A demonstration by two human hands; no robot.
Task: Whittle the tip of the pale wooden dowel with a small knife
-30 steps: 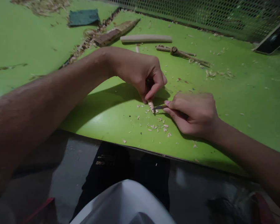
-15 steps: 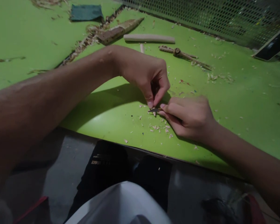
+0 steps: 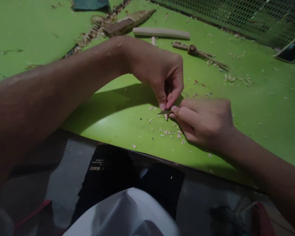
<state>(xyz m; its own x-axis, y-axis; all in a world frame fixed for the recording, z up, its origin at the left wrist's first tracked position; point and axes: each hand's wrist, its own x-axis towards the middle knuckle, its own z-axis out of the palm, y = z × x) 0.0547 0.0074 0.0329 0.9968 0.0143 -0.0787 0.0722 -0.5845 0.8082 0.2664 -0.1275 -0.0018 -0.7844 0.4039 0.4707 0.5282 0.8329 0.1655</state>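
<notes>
Thumb and finger of my left hand [image 3: 163, 72] pinch a small pale piece of wood [image 3: 165, 116], its pointed tip showing just below them. A small carving knife [image 3: 164, 112] lies across that piece, blade pointing left. My right hand [image 3: 204, 119] is closed round the knife's handle, most of which is hidden by the fingers. Both hands rest low over the green table [image 3: 108, 127] near its front edge, almost touching each other. Small wood shavings [image 3: 167, 132] lie scattered beneath and around them.
Beyond my hands lie a pale smoothed stick [image 3: 161, 33], a short peg [image 3: 153, 41], a bark-covered pointed piece of wood [image 3: 127, 24] and a forked twig [image 3: 199, 55]. A dark green cloth-like piece [image 3: 90, 4], a perforated screen [image 3: 226, 23] and a dark flat device [image 3: 292, 49] stand farther off.
The view has shifted slightly, so the table items sit a little higher and farther right. Both hands keep their grips, with the knife blade still across the small wood piece.
</notes>
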